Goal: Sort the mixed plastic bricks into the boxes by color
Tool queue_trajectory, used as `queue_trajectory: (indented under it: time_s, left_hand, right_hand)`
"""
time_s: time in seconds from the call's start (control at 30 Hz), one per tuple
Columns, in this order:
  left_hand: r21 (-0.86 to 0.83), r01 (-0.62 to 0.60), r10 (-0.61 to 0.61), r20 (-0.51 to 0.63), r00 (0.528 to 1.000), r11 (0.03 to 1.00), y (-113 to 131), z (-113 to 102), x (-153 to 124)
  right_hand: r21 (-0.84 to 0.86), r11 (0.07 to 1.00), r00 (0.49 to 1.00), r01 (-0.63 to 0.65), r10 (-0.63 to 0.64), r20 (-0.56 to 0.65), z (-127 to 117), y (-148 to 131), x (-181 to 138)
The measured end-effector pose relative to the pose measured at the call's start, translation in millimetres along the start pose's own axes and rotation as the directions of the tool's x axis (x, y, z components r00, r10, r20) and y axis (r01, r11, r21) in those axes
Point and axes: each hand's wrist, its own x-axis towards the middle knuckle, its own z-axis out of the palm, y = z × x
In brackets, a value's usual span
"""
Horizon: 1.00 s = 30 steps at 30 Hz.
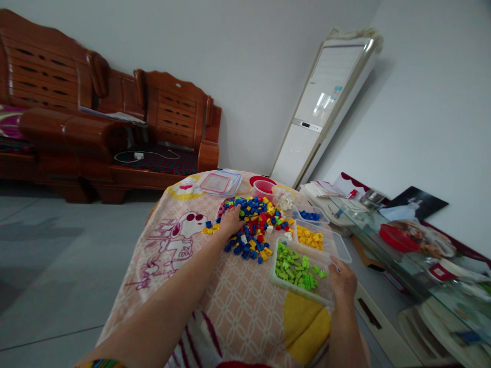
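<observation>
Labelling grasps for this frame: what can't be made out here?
Head view only.
Left hand: fingertips buried in the pile of small mixed-colour plastic bricks; whether it holds one is hidden.
Right hand: fingers hidden behind the rim of the clear plastic tray of green bricks; grip unclear.
Round red plastic bowl: contents too small, hidden by its rim.

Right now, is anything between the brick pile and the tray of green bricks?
Nothing visible. The left hand rests on the brick pile; only bare cloth separates that pile from the tray.
</observation>
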Motion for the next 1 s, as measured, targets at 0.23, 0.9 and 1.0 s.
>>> queue_trajectory:
  time_s: [0.23,0.9,1.0]
  left_hand:
    - [-0.027,-0.030,0.029,-0.031,0.999,0.999,-2,1,-3]
    - [-0.201,-0.269,0.265,-0.044,0.963,0.942,1,-4,-9]
    - [-0.210,-0.325,0.328,-0.020,0.944,0.922,5,-5,-12]
  right_hand:
    - [-0.001,1.000,1.000,-0.019,0.019,0.022,1,1,0]
    - [-0.031,0.999,0.999,0.039,-0.039,-0.018,2,4,0]
    - [-0.027,0.999,0.999,0.032,-0.032,-0.008,2,3,1]
